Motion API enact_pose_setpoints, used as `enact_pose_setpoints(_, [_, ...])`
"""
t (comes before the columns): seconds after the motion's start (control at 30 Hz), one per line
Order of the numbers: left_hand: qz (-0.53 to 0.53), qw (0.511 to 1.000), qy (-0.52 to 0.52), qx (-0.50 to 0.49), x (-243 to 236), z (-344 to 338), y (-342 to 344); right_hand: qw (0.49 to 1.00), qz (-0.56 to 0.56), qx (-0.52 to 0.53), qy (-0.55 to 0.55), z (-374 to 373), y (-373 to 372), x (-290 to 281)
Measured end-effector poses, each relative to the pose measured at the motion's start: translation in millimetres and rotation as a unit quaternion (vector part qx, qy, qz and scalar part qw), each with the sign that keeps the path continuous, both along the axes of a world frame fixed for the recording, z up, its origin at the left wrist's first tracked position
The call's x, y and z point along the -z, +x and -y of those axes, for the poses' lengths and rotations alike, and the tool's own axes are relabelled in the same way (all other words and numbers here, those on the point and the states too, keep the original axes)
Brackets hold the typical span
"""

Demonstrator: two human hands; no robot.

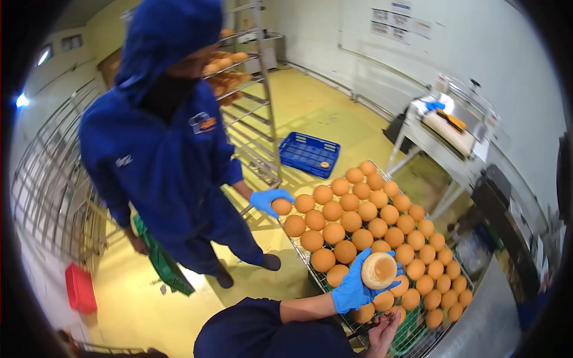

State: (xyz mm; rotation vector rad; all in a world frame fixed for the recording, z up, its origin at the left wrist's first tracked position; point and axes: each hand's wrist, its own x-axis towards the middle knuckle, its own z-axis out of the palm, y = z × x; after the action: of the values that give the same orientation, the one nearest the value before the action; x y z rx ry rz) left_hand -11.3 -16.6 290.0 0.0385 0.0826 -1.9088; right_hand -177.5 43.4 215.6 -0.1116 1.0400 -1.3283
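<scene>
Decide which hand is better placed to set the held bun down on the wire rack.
Probably the left hand: gloved, it cradles the bun over the rack, whereas the bare right hand is apart from that bun.

Pale walls (483,65) meet a yellow floor (319,101), with metal racks (58,156) and a bright light (22,100) at left.

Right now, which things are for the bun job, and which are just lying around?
Bun job:
- left hand, gloved, holding a bun
- bare right hand
- other buns on the wire rack
- co-worker's gloved hand, at a bun

Probably just lying around:
- red basket
- orange-and-black thing
</scene>
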Motion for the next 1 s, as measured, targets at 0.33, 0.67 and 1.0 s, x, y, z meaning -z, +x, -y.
enact_pose_setpoints(0.33, [-0.018, 0.995, -0.003, -0.094, 14.8, -21.7, 11.5, 0.976, -0.034, -0.209, 0.06, 37.1, -7.4, 34.2])
enact_pose_setpoints(0.67, [0.1, 0.968, 0.034, -0.228, 28.9, -37.3, 39.0, 0.968, -0.026, -0.248, 0.041, 37.5, -8.8, 60.8])
enact_pose_setpoints(1.0, [0.141, 0.951, -0.031, -0.272, 49.2, -29.6, 47.2, 0.971, -0.029, -0.226, 0.066, 38.8, 0.3, 34.6])
